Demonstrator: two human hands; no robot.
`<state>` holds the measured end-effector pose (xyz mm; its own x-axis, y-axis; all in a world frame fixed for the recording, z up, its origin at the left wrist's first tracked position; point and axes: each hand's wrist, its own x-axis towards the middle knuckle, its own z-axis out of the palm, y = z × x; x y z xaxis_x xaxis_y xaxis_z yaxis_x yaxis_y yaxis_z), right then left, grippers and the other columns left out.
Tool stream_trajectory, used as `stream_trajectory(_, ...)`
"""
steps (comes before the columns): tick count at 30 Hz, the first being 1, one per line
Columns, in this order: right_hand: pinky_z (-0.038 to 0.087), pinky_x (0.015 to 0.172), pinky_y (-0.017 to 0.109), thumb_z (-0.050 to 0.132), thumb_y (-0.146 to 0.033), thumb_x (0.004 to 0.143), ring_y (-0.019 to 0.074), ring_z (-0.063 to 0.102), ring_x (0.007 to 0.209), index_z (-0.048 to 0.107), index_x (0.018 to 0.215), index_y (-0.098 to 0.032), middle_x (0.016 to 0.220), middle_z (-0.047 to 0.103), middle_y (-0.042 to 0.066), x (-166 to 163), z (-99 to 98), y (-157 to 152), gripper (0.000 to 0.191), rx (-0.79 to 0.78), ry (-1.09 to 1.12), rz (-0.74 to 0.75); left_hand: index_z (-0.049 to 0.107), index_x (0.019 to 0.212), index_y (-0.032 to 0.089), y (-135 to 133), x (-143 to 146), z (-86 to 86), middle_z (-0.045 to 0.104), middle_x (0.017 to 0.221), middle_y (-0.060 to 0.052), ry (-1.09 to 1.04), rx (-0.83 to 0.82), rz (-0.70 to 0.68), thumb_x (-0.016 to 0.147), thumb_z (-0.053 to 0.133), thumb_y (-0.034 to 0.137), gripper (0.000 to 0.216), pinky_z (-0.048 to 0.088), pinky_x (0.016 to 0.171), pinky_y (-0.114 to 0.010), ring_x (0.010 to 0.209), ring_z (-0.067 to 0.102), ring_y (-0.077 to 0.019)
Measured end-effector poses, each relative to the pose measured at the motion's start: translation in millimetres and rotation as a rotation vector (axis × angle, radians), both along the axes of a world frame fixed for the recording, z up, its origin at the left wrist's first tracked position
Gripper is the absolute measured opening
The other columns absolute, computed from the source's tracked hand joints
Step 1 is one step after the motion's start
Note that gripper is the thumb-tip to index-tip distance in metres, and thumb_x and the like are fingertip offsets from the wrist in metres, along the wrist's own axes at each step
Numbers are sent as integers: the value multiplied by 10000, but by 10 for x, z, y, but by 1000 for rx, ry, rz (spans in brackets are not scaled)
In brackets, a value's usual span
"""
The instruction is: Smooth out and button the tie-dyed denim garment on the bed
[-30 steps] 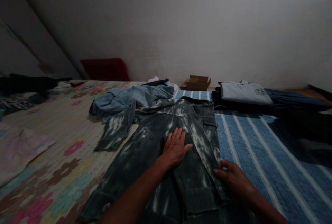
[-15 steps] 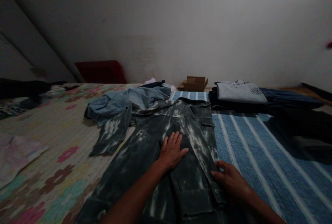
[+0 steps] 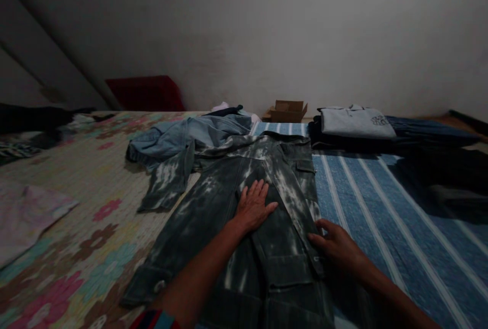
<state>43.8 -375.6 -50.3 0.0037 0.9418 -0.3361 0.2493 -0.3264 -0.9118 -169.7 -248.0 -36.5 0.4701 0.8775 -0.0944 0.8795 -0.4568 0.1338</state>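
A dark grey-green denim jacket (image 3: 213, 207) with whitish bleached patches lies spread out in front of me. One sleeve sticks out to the left, while the other is folded down over the body. My left hand (image 3: 254, 207) rests flat on the folded sleeve, fingers stretched out. At the jacket's right edge, my right hand (image 3: 339, 247) has its thumb and forefinger closed on the cloth near the side; its other fingers are partly hidden in shadow.
Beyond the jacket lies a crumpled light-blue denim garment (image 3: 168, 138). A folded grey top (image 3: 354, 123) tops a dark pile, beside folded dark clothes (image 3: 427, 130). A cardboard box (image 3: 287, 113) and red object (image 3: 147, 95) stand by the wall. Pale pink cloth (image 3: 30, 212) lies left.
The view has tilted down slightly, so the scene sits higher in the picture. Both hands keep nearly the same places on the jacket. A striped cuff now shows at my left forearm.
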Motion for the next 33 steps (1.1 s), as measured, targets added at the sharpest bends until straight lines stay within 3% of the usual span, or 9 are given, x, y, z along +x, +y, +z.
stream_trajectory(7,367,470,229,573,-458,775,148,579,539,544,917,-186,616,619,-15,54,-32,-12,308,17,-77,16,274,1476,156,1,2,-48,215,1563,-107,-11,31,-16,943,303,571,676,98,1162,-472,1448,125,-250)
stream_trajectory(18,295,435,227,563,-459,810,124,505,450,574,966,-182,519,557,-36,74,68,-33,318,-16,-130,21,337,1446,169,-151,88,70,247,1552,-123,-34,41,-45,949,361,511,604,96,1159,-490,1442,148,-275)
stream_trajectory(25,329,498,256,523,-489,819,135,488,491,628,826,-207,530,535,-20,173,224,-22,301,266,-420,-106,292,1466,209,-681,133,360,182,1573,-111,-98,-142,-227,912,403,595,684,72,1155,-516,1453,66,-271)
stream_trajectory(29,324,498,260,501,-458,835,135,485,467,618,838,-215,527,551,-17,98,282,-58,270,389,-438,-29,245,1486,240,-863,37,438,135,1582,-113,-115,-289,-321,824,457,706,837,38,1145,-552,1451,14,-304)
stream_trajectory(33,311,513,255,478,-400,849,136,516,496,588,770,-231,575,584,-6,-19,204,-79,216,426,-495,95,225,1495,244,-897,-43,401,99,1580,-132,-108,-370,-325,766,476,762,928,29,1132,-591,1446,4,-330)
